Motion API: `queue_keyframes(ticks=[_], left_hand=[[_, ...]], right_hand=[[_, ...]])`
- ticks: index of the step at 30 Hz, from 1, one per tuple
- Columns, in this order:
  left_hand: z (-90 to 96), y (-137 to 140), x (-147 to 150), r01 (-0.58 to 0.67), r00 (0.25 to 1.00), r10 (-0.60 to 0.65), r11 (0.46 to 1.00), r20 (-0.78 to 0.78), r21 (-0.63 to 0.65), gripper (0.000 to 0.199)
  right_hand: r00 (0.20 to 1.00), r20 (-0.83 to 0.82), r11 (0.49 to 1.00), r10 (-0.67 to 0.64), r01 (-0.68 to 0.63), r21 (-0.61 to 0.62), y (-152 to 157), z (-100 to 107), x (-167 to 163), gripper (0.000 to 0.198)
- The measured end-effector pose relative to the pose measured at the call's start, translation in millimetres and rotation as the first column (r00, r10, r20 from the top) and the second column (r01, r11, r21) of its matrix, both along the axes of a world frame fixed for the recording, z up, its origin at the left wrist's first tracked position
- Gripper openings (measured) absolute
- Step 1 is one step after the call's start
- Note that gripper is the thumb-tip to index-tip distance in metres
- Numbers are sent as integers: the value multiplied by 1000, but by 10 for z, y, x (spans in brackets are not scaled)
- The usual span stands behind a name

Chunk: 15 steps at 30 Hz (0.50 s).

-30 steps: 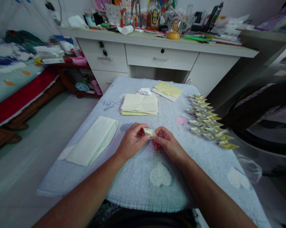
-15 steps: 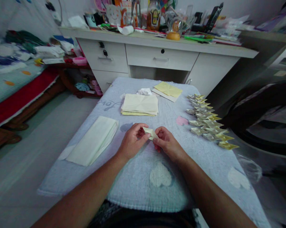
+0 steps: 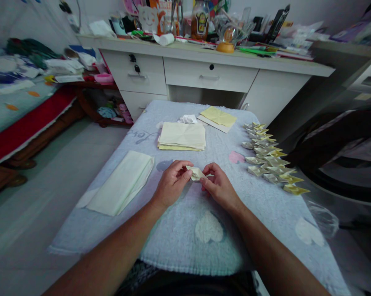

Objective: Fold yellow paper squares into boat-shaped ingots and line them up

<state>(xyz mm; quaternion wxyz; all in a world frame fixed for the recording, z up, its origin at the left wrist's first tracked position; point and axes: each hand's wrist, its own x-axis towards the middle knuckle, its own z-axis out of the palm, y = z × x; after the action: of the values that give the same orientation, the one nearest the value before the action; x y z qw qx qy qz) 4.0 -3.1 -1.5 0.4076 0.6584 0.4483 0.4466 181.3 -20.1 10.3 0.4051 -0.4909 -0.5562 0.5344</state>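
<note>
Small pale-yellow folded paper piece (image 3: pixel 195 173), apparently part-folded, pinched in the grip of left hand (image 3: pixel 172 185) and right hand (image 3: pixel 219 187) above light-blue towel-covered tabletop (image 3: pixel 179 230).

Small folded piece of pale yellow paper (image 3: pixel 196 173), creased into a compact, pointed form, slightly tilted. It sits just above centre of the frame, raised a little over the light blue towel (image 3: pixel 179 230) covering the table.

Towel-covered table (image 3: pixel 179 230): paper stacks (image 3: pixel 181 136), folded boats (image 3: pixel 270 158), possibly crumpled tissue (image 3: pixel 187 119).
</note>
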Motion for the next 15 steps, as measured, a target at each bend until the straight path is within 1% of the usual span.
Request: queue_keyframes(ticks=[1, 3, 5, 7, 9, 12, 15], left_hand=[[3, 1, 2, -3, 1000, 3, 1000, -2, -2, 25], [4, 3, 5, -15, 1000, 15, 1000, -11, -6, 25], [-1, 7, 7, -32, 999, 32, 999, -28, -12, 26], [-10, 10, 8, -43, 998, 42, 999, -46, -15, 26], [-12, 11, 10, -48, 996, 47, 999, -73, -17, 27], [9, 11, 16, -47, 986, 46, 999, -157, -5, 25], [46, 9, 26, -43, 961, 58, 997, -269, 61, 21]], right_hand=[[998, 61, 999, -10, 7, 46, -11, 8, 7, 21], [986, 161, 984, -41, 12, 180, -32, 25, 18, 24], [971, 225, 937, -85, 1, 349, -43, 35, 21, 27], [956, 273, 884, -105, -36, 466, -43, 29, 20, 28], [946, 309, 864, -102, -70, 499, -31, 6, 18, 26], [931, 344, 862, -121, -73, 502, -3, -41, 30, 26], [914, 381, 859, -139, -80, 506, 27, -65, 58, 27]])
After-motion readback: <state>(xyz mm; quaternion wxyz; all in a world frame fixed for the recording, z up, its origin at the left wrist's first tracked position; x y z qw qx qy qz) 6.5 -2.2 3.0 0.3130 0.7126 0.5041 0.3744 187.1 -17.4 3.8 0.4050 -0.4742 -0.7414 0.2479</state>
